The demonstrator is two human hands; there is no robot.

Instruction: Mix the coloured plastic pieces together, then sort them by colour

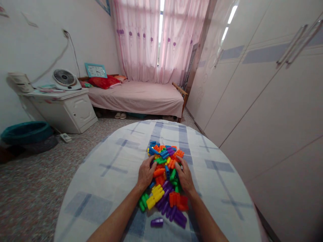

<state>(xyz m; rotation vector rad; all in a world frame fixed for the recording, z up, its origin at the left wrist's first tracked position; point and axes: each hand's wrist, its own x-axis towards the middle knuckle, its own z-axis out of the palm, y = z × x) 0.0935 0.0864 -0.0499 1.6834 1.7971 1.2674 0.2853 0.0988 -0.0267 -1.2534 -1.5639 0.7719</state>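
Viewing head camera: I log the pile (164, 188) of coloured blocks mid-desk (113, 168). Left hand (145, 173) and right hand (185, 176) lie open, palms down, flanking and touching the pile, gripping nothing. One purple block (156, 222) lies just apart.

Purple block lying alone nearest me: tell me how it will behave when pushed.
The purple block looks like hard moulded plastic, so it is probably stiff and light. Its rounded, tube-like lobes lie sideways, so it may roll a little, though the checked tablecloth should damp sliding. It is unlikely to be fragile.
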